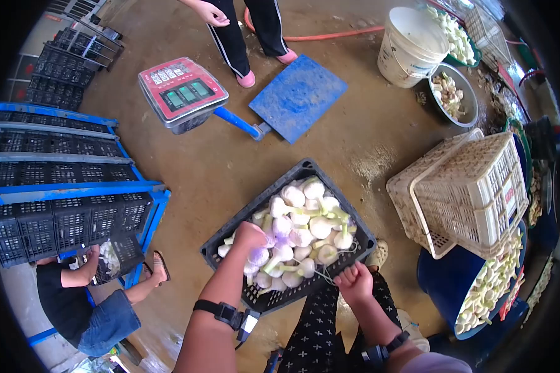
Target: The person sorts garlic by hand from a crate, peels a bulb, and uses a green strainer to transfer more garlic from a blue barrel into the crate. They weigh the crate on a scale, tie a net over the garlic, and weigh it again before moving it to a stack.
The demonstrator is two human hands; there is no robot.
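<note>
A black perforated crate (305, 166) on the wet floor in front of me holds many white garlic bulbs (320, 227) with pale green stems. My left hand (251, 236) reaches over the crate's left side, down among the bulbs. Its fingers are mostly hidden, and a purplish tint blurs the garlic beside them. At the near right edge of the crate, my right hand (354, 283) is closed in a fist. A thin white string (327, 275) runs from the crate to this fist, which appears to grip it.
A platform scale with a red display (183, 93) and blue plate (300, 96) stands ahead. Left are racked black crates (68, 214) and a crouching person (84, 298); another person's legs (230, 37) show beyond. Right: white bucket (410, 50), metal basin (473, 93), beige baskets (457, 186), blue tub (445, 286).
</note>
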